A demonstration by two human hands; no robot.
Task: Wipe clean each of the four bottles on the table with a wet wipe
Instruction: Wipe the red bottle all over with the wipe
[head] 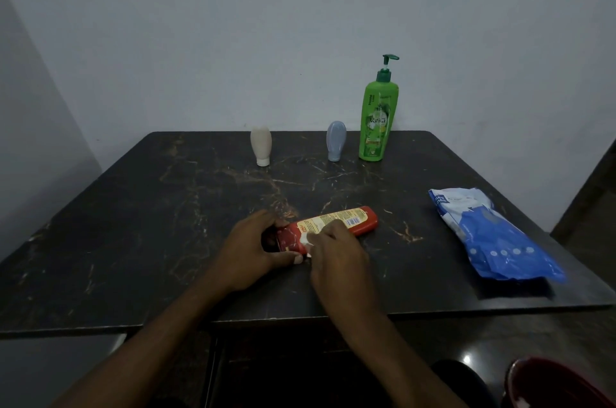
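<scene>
A red bottle (pixel 346 220) lies on its side on the dark marble table (pixel 133 207), near the front middle. My left hand (pixel 248 251) grips its cap end. My right hand (pixel 336 257) presses a small white wet wipe (pixel 308 241) against the bottle's label side; most of the wipe is hidden under my fingers. At the back stand a beige squeeze bottle (pixel 261 144), a grey-blue squeeze bottle (pixel 335 140), both on their caps, and a tall green pump bottle (pixel 378 117).
A blue and white pack of wet wipes (pixel 493 237) lies at the right side of the table. A white wall rises behind the table. A dark red object (pixel 550 384) shows at the bottom right, below the table's front edge.
</scene>
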